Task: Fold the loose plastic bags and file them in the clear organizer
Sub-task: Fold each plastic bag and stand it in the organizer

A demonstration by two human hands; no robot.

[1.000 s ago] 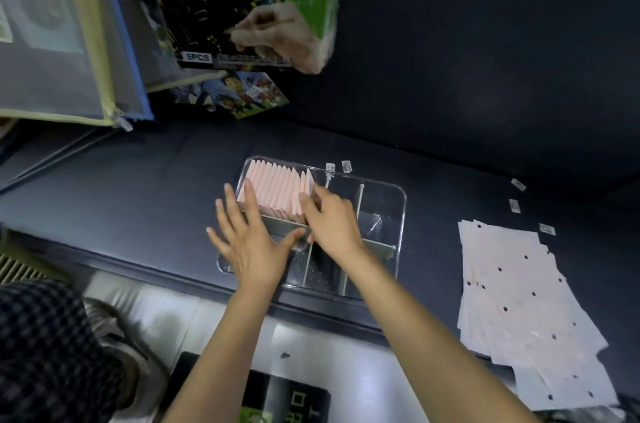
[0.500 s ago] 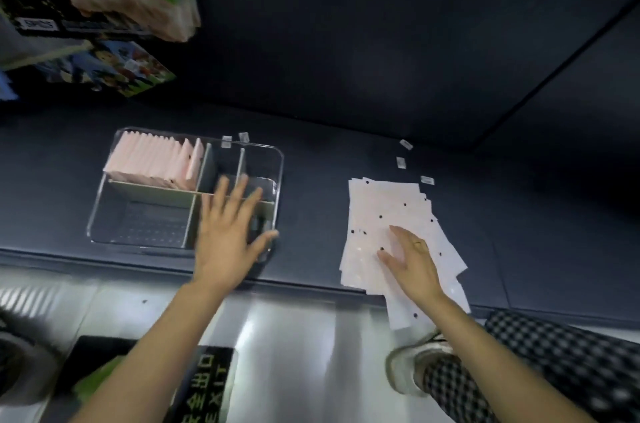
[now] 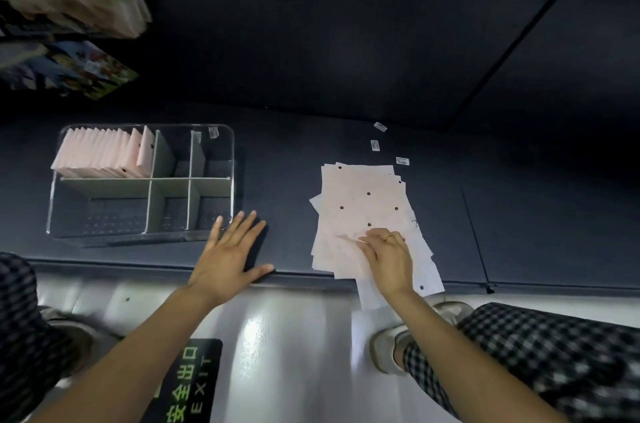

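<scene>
Partly done, by the look of it: 1 compartment of the clear organizer [image 3: 228, 159], the far-left one, packed with a row of folded pink bags [image 3: 100, 154] standing on edge, the last of them leaning against the divider. The other 5 compartments bare, showing only the dotted base. Plenty left: a fanned stack of loose plastic bags [image 3: 363, 200] lying flat on the dark shelf [image 3: 284, 152], well to the right of the organizer, its near corners hanging over the shelf edge. Too overlapped to count.

Bags thin, pale pink, nearly translucent, square-cut, each punched with small dark holes. Probably slippery and clingy, so peeling off only 1 sheet likely fiddly.

Left hand [image 3: 230, 256] spread flat, fingers straight, on the shelf just beside the organizer's near-right corner, holding nothing. Right hand [image 3: 388, 251] down on the near part of the stack, fingers curled and pinching at a top sheet, a ring on 1 finger. Next fold apparently about to begin.

3 small labels [image 3: 402, 161] scattered beyond the stack.
</scene>
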